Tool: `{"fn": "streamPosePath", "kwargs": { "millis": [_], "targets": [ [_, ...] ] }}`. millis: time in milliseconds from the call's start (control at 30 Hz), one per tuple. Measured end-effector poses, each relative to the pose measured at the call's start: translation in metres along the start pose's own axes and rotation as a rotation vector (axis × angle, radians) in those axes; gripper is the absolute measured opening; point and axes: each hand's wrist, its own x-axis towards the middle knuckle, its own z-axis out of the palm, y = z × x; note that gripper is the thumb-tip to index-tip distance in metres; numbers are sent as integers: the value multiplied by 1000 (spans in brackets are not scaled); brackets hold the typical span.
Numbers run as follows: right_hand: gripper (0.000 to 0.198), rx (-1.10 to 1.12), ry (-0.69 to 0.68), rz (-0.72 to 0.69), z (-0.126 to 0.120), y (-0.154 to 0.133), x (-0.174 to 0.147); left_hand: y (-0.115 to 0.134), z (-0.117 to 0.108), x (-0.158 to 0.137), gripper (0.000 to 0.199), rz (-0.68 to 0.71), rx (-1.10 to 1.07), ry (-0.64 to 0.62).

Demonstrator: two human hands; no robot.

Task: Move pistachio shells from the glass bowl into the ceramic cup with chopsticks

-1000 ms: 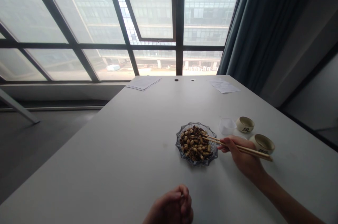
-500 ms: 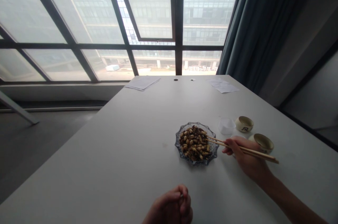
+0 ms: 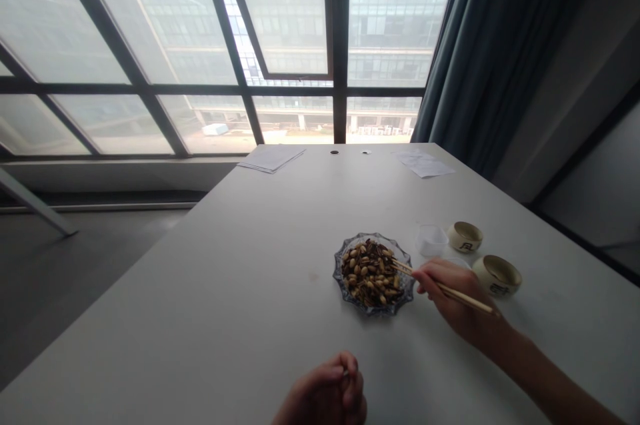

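Note:
My right hand (image 3: 453, 295) is closed around a pair of wooden chopsticks (image 3: 467, 298). Their tips reach into the right side of a scalloped glass bowl (image 3: 345, 298). Mixed nuts and seeds (image 3: 367, 271), some pale and shelled like pistachios, others dark and slender, fill this bowl. Whether the tips pinch a piece is too small to tell. Below the bowl, near the bottom edge of the view, my left hand (image 3: 325, 391) rests with its fingers curled in and the thumb against them. I see nothing held in it.
Right of the bowl stand a clear plastic container (image 3: 431, 240) and two cream cups with dark characters, a farther cup (image 3: 465, 237) and a nearer cup (image 3: 497, 276). Another clear container (image 3: 457, 263) is partly behind my right hand. Papers (image 3: 273, 158) lie at the white table's far end.
My right hand has tilted the chopsticks, and their back ends have swung nearer to me, with the fingers slightly closer to the bowl. The nearer cup shows more fully. My left hand stays put.

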Motion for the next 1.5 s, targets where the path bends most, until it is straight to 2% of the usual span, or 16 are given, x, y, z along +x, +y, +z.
{"fn": "streamPosePath", "kwargs": {
  "millis": [300, 633, 833, 967, 1133, 1233, 1333, 1433, 1500],
  "targets": [
    [32, -34, -52, -77, 5, -3, 0, 0, 2, 1, 14, 4, 9, -20],
    [34, -40, -16, -61, 2, 5, -4, 1, 3, -1, 14, 5, 3, 2],
    [35, -10, 66, -85, 9, 10, -6, 0, 0, 1, 14, 14, 24, -15],
    [36, 29, 153, -64, 4, 6, -13, 0, -1, 2, 15, 19, 28, -14],
    [28, 57, 303, -116, -15, -12, -26, 0, 1, 0, 14, 5, 14, -11],
    [25, 37, 413, -89, -34, -20, -38, 1, 2, -2, 14, -2, 1, 3],
    [22, -57, 535, 14, -61, -17, -58, 1, 4, -3, 13, -7, -9, 3],
    [27, -264, 561, 181, -88, -7, -80, 2, 5, -3, 12, -13, -13, 0],
    [31, -308, 600, 304, -99, -2, -92, 3, 6, -3, 13, -21, -15, -4]
  ]
}}
